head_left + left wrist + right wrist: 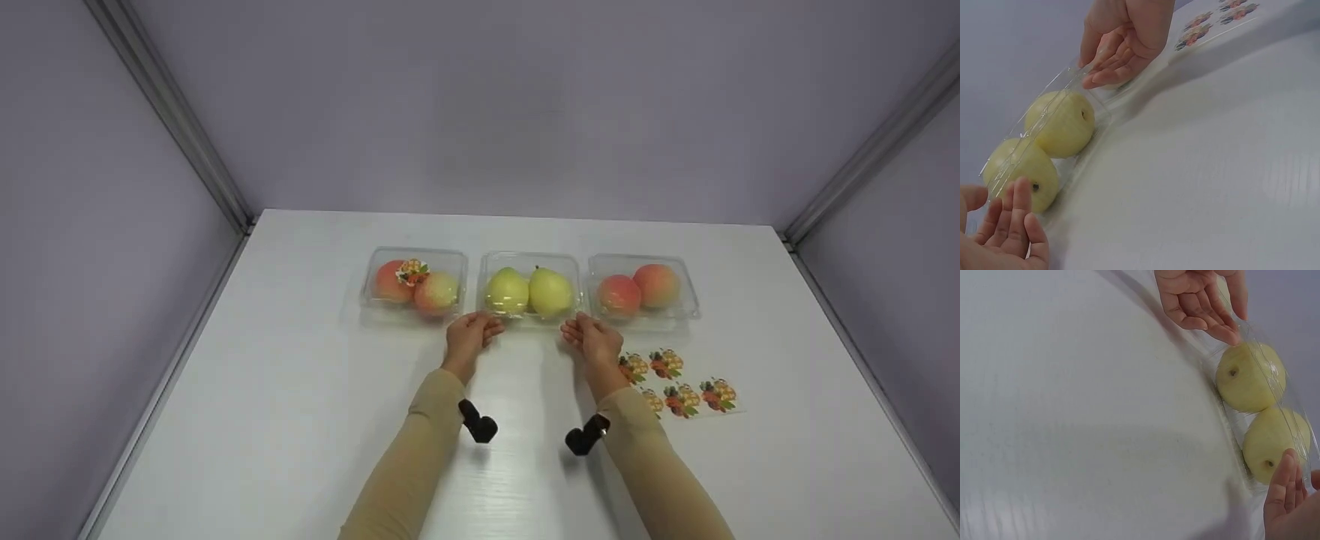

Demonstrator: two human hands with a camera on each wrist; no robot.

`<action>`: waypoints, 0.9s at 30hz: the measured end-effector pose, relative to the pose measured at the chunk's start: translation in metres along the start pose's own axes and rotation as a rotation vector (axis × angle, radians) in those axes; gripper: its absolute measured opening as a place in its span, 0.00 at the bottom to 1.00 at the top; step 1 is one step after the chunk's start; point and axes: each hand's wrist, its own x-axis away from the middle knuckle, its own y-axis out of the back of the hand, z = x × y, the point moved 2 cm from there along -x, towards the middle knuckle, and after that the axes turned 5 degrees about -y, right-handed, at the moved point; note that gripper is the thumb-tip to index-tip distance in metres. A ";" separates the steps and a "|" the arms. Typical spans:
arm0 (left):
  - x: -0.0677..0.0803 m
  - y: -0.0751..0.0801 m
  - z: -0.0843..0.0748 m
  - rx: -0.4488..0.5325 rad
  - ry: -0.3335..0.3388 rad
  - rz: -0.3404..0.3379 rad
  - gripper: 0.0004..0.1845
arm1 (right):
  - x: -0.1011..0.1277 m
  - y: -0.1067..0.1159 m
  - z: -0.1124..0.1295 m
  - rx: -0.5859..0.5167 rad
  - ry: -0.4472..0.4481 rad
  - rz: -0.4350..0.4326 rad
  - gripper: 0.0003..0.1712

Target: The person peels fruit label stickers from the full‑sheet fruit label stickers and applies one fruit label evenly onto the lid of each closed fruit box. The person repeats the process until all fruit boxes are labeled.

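We see three clear plastic clamshell boxes in a row on the white bench (300, 420). Our left hand (469, 335) and right hand (596, 339) sit at the near corners of the middle box (531, 259), which stands between the other two and holds two yellow-green pears (529, 292) side by side. The fingers (1013, 216) of the left hand are relaxed and lightly curled, held close together just beside the box's edge; whether they touch it we cannot tell. The right hand's fingers (1283, 486) lie the same way at the other corner.

The left box (414, 255) of peaches carries a fruit-picture sticker (412, 271) on its lid; no writing on it can be read. The right box (645, 262) has no sticker. A sheet of matching fruit stickers (686, 386) lies on the bench near our right hand.
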 end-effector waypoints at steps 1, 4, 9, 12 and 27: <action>0.000 0.001 0.000 -0.009 -0.003 0.008 0.16 | 0.000 0.000 0.000 0.006 0.008 0.000 0.23; 0.001 0.003 -0.002 -0.021 0.000 0.025 0.16 | 0.002 0.000 -0.002 0.015 0.025 0.001 0.23; 0.001 0.006 -0.003 -0.035 0.027 0.044 0.17 | 0.004 0.000 -0.002 0.017 0.022 0.011 0.23; 0.000 0.008 -0.002 -0.042 0.040 0.053 0.17 | 0.004 0.000 -0.003 0.018 0.012 0.009 0.24; 0.009 0.015 -0.002 -0.081 0.049 0.114 0.17 | 0.011 0.009 -0.011 0.029 0.023 0.040 0.21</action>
